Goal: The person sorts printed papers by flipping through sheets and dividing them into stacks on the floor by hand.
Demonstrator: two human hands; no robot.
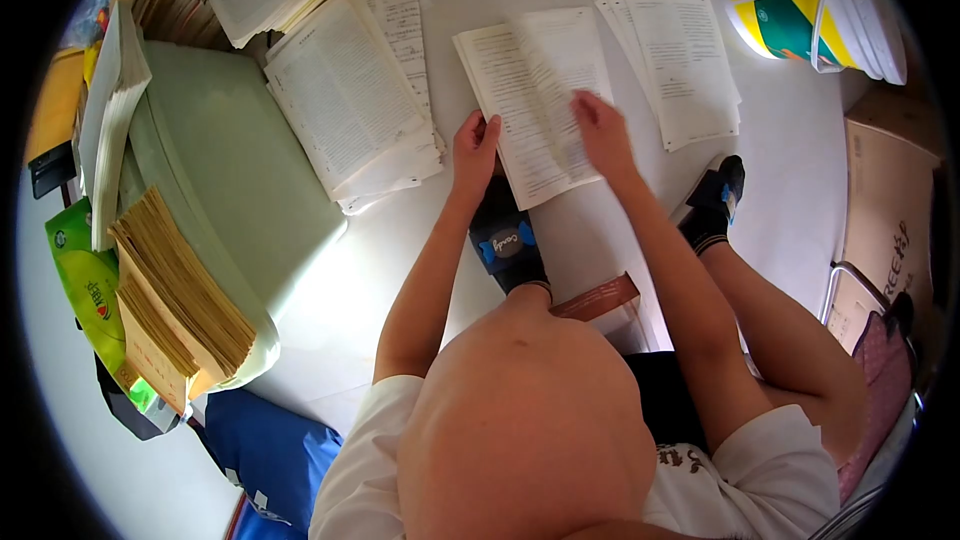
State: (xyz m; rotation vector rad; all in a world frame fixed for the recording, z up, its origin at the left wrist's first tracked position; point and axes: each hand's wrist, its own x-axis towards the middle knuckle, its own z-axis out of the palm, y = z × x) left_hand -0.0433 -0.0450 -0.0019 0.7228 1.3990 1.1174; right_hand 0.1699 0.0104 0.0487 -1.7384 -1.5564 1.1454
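White, yellow and green plastic bucket [812, 10], contents hidden, sits at two o'clock. At twelve, the left hand [474, 148] pinches an open white printed paper booklet [512, 90]; the right hand [602, 132] curls over it, grip unclear.

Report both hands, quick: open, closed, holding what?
Left hand: closed on the left edge of the open booklet.
Right hand: curled and blurred at the booklet's right side; whether it grips paper cannot be told.
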